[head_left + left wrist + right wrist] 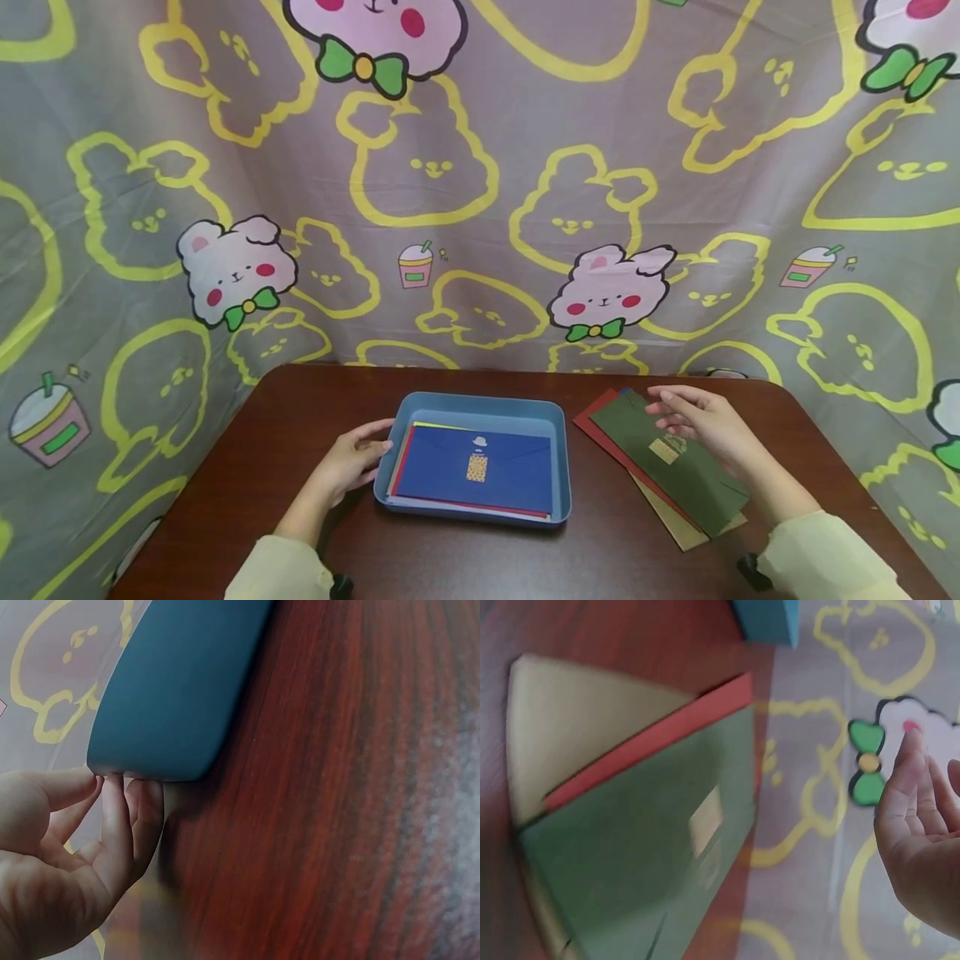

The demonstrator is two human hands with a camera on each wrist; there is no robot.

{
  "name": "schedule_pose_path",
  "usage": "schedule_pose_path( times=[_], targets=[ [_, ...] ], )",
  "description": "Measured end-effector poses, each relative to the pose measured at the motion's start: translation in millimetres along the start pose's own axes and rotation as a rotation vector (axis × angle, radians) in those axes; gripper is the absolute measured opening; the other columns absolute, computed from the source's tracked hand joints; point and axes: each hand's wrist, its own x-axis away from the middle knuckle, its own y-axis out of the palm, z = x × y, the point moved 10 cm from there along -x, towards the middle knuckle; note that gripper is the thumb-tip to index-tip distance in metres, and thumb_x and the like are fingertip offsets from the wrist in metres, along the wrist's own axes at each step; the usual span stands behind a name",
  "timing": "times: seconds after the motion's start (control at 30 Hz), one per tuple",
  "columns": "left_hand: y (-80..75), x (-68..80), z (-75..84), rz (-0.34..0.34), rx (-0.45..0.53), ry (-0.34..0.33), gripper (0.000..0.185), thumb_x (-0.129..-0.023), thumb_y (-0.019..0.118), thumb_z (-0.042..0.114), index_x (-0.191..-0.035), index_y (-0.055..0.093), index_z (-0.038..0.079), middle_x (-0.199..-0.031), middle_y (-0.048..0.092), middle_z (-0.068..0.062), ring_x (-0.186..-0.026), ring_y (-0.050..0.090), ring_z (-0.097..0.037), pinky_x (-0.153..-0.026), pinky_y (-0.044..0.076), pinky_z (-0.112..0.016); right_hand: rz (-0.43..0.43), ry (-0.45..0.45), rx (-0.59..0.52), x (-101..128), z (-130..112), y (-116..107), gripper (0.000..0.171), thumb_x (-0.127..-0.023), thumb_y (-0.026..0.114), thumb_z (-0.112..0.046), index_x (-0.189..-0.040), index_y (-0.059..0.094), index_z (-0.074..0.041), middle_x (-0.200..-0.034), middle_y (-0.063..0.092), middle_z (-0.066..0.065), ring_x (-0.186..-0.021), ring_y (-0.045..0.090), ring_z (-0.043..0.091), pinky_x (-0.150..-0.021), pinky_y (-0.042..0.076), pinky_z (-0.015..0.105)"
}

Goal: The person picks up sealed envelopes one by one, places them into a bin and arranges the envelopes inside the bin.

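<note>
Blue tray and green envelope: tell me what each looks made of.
Blue tray: likely matte plastic, with smooth moulded walls and rounded corners. Green envelope: seemingly matte paper or card, flat and thin, with a crisp folded flap and a pale gold label.

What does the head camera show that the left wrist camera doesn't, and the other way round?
Only the head view shows the blue envelope lying in the tray, the green envelope topping a pile to the right, and the right hand open above that pile. Only the left wrist view shows, close up, fingertips meeting the tray's corner. Both show the left hand at the blue tray on the brown table, and the cartoon-print cloth behind.
</note>
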Motion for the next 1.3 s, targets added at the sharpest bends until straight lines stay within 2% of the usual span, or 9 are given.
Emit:
schedule_pose_path(
  times=[0.1,0.27,0.37,0.5,0.57,0.8,1.1,1.2,1.3],
  targets=[
    [-1.1,-0.6,0.1,0.004,0.002,-0.002,0.045,-0.103,0.062,0.009,-0.147,0.054,0.005,-0.112,0.071,-0.016,-0.095,0.069,-0.023,-0.081,0.059,-0.04,0.025,-0.006,-0.02,7.9,9.3,-13.9,0.02,-0.109,0.054,-0.019,-0.115,0.072,-0.026,-0.099,0.075,-0.003,-0.086,0.071,0.012,-0.076,0.057,0.024],
    [0.7,-1.5,1.4,-0.011,0.002,0.002,0.045,-0.103,0.062,0.008,-0.148,0.053,0.006,-0.113,0.07,-0.017,-0.095,0.069,-0.023,-0.081,0.059,-0.04,0.07,-0.01,0.03,20.7,21.7,-35.8,0.021,-0.107,0.058,-0.017,-0.115,0.073,-0.029,-0.1,0.075,-0.006,-0.088,0.071,0.011,-0.078,0.057,0.024],
    [1.2,-2.4,2.4,-0.011,0.0,0.003,0.045,-0.103,0.061,0.009,-0.148,0.053,0.006,-0.114,0.07,-0.018,-0.096,0.069,-0.024,-0.081,0.059,-0.038,0.09,-0.005,0.148,28.1,27.0,-46.5,0.022,-0.106,0.059,-0.017,-0.125,0.07,-0.016,-0.104,0.076,-0.003,-0.091,0.071,0.011,-0.078,0.057,0.026],
    [1.2,-2.6,3.1,-0.007,-0.001,-0.001,0.045,-0.103,0.062,0.009,-0.148,0.053,0.005,-0.114,0.07,-0.018,-0.095,0.069,-0.023,-0.08,0.059,-0.038,0.057,0.066,0.3,36.0,41.6,-52.9,0.045,-0.105,0.062,-0.021,-0.138,0.056,0.009,-0.116,0.073,0.013,-0.094,0.071,0.013,-0.077,0.058,0.031],
    [0.6,-2.1,2.0,0.003,0.0,-0.01,0.045,-0.103,0.062,0.008,-0.147,0.054,0.006,-0.114,0.07,-0.017,-0.094,0.069,-0.023,-0.08,0.059,-0.038,0.018,0.104,0.355,39.1,50.1,-53.6,0.053,-0.104,0.064,-0.021,-0.14,0.051,0.014,-0.119,0.07,0.02,-0.094,0.07,0.013,-0.076,0.058,0.033],
    [-0.4,-0.4,-1.4,0.009,-0.016,-0.013,0.045,-0.103,0.062,0.009,-0.147,0.053,0.005,-0.111,0.07,-0.015,-0.093,0.069,-0.023,-0.081,0.06,-0.039,-0.094,0.16,0.504,45.5,71.8,-59.1,0.056,-0.101,0.067,-0.018,-0.137,0.048,0.02,-0.118,0.068,0.026,-0.097,0.067,0.016,-0.073,0.056,0.033],
    [-0.7,0.0,-1.2,0.007,-0.027,-0.003,0.046,-0.103,0.062,0.011,-0.148,0.053,0.006,-0.113,0.07,-0.014,-0.095,0.069,-0.024,-0.083,0.059,-0.041,-0.047,0.11,0.646,50.2,78.8,-70.7,0.056,-0.094,0.075,-0.019,-0.132,0.055,0.017,-0.12,0.066,0.03,-0.106,0.067,0.036,-0.073,0.055,0.029],
    [-1.0,0.1,-1.2,0.008,-0.031,-0.003,0.046,-0.103,0.062,0.012,-0.148,0.053,0.006,-0.113,0.07,-0.014,-0.095,0.069,-0.024,-0.083,0.059,-0.041,-0.051,0.133,0.667,51.8,83.5,-72.2,0.06,-0.093,0.077,-0.021,-0.133,0.054,0.017,-0.124,0.063,0.033,-0.109,0.064,0.043,-0.076,0.055,0.033],
    [-1.1,0.3,-0.8,0.007,-0.03,-0.003,0.046,-0.103,0.062,0.011,-0.148,0.053,0.006,-0.113,0.07,-0.014,-0.095,0.069,-0.024,-0.083,0.059,-0.041,-0.076,0.162,0.677,52.6,89.6,-71.9,0.066,-0.093,0.078,-0.025,-0.135,0.051,0.018,-0.127,0.059,0.037,-0.114,0.06,0.051,-0.082,0.055,0.045]
  ],
)
